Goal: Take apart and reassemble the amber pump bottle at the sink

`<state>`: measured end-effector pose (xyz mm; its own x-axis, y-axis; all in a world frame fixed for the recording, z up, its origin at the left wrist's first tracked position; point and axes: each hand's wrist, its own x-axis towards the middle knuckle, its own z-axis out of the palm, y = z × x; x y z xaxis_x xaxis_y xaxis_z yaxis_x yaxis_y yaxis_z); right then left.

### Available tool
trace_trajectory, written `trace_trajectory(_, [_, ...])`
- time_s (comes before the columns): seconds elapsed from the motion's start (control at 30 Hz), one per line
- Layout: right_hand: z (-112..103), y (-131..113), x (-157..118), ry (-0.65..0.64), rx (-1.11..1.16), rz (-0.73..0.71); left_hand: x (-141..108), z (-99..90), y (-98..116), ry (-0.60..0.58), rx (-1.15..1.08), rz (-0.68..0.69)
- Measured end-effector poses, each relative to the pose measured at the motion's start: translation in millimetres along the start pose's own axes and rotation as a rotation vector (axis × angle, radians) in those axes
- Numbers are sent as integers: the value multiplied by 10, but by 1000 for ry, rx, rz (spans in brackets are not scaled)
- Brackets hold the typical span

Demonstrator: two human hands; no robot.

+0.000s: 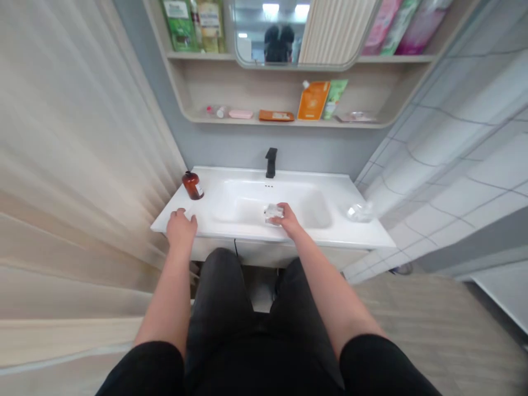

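The left hand (180, 231) is resting palm-down, its fingers (180, 213) curling forward, while the right hand (289, 220) is reaching farther ahead, its fingertips (275, 220) pinching inward. The bare left forearm (170, 302) and right forearm (330, 291) are angling forward and inward.

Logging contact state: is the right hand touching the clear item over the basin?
Touching. The head view shows the right hand closed on the clear item, with no gap between them.
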<state>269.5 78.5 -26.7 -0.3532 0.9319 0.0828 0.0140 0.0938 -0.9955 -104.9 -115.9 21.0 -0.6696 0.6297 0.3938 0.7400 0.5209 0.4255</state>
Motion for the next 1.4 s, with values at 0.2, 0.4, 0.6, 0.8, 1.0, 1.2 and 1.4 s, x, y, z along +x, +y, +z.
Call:
trace_trajectory(0.2, [7, 12, 7, 11, 7, -26, 257, 15, -203, -188, 151, -17])
trace_trajectory(0.4, [13, -7, -4, 8, -3, -15, 252, 79, -93, -174, 24, 32])
trace_trajectory(0.6, [19, -24, -13, 1, -34, -20, -100, 236, 796, -264, -645, 190])
trace_trajectory(0.8, [22, -97, -49, -21, -51, -32, -92, 202, 1781, -388, -735, 445])
trace_trajectory(1.0, [16, -143, -69, -29, -79, -47, 82, 33, 2201, -380, -457, 701])
trace_trajectory(1.2, [20, -110, -46, -27, -113, -65, 135, 180, 2392, -472, -296, 811])
trace_trajectory(1.4, [0, -45, 0, -22, -147, -64, -222, 656, 2404, -518, -526, 619])
